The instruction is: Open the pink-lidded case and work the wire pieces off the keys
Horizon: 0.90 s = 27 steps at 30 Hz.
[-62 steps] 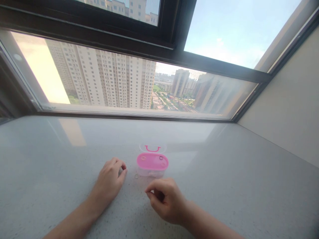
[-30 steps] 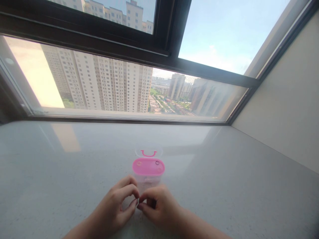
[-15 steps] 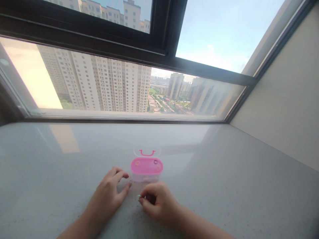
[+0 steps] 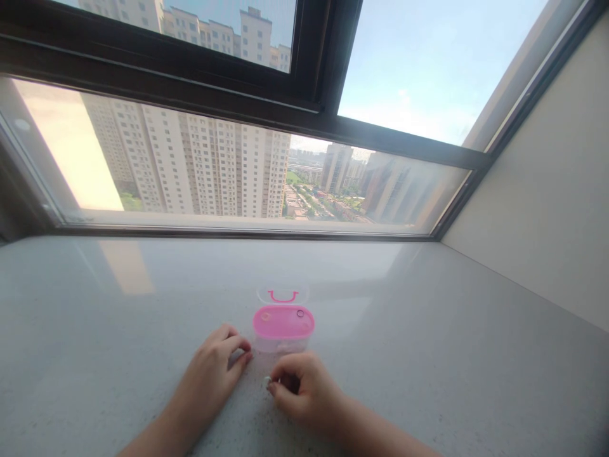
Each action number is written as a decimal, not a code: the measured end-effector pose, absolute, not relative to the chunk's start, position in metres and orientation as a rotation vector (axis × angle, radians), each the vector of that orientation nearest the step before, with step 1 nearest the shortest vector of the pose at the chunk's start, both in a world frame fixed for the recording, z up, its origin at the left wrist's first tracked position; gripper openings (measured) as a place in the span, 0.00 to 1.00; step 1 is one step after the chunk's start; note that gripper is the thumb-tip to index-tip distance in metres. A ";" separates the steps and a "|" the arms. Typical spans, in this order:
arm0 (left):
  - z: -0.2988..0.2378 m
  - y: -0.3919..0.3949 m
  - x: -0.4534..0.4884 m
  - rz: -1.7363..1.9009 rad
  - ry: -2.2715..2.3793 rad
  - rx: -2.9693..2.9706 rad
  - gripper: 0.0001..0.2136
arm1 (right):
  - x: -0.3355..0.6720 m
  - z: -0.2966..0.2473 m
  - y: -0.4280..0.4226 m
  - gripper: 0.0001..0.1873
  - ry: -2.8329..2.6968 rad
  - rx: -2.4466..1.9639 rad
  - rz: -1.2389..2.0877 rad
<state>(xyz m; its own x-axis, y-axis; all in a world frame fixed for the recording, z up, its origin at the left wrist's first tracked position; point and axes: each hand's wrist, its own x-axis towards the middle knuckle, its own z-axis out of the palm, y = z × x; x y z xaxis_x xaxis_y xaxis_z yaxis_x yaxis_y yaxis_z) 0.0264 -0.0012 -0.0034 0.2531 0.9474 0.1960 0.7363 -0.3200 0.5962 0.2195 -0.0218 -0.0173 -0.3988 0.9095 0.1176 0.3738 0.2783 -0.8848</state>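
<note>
The right hand [image 4: 304,395] pinches a small pale ring [image 4: 267,381] beside a clear box [image 4: 280,343] on the stone worktop [image 4: 428,355], two rings [image 4: 300,313] lying on its pink lid [image 4: 283,322], the left hand [image 4: 209,368] loosely curled and empty.

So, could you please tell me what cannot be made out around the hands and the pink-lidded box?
Head view only:
- Small pale item at the right hand: fingers hide most of it; too small to identify.
- Contents of the clear box: blurred by the plastic, covered by the pink lid.
- Dark ring on the lid: too small to tell its material.

Daylight thru window [image 4: 428,70]; edges prob. warped
</note>
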 end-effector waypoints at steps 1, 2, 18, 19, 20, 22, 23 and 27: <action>-0.003 -0.001 0.027 0.752 1.539 2.144 0.08 | 0.219 -0.016 -0.022 0.05 -1.906 -1.160 1.081; -0.002 -0.001 0.027 0.747 1.543 2.143 0.07 | 0.219 -0.016 -0.022 0.05 -1.900 -1.165 1.087; 0.001 0.002 0.025 0.668 1.553 2.081 0.07 | 0.220 -0.013 -0.021 0.05 -1.864 -1.153 1.126; 0.001 0.002 0.025 0.657 1.552 2.082 0.06 | 0.220 -0.013 -0.021 0.05 -1.863 -1.153 1.122; 0.002 0.002 0.026 0.649 1.548 2.088 0.06 | 0.220 -0.014 -0.021 0.05 -1.862 -1.150 1.115; 0.002 0.002 0.025 0.644 1.533 2.108 0.06 | 0.221 -0.015 -0.021 0.05 -1.862 -1.140 1.103; 0.001 0.002 0.025 0.648 1.525 2.117 0.06 | 0.221 -0.015 -0.021 0.05 -1.860 -1.136 1.104; -0.002 0.001 0.023 0.720 1.529 2.037 0.06 | 0.222 -0.017 -0.020 0.04 -1.849 -1.134 1.146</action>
<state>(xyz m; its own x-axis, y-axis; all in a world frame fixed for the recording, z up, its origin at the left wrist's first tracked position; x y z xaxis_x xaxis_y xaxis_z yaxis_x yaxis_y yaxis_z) 0.0232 0.0008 -0.0017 0.2334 0.9650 0.1193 0.7063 -0.2526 0.6613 0.2217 -0.0197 -0.0169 -0.3933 0.9144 0.0959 0.3207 0.2342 -0.9178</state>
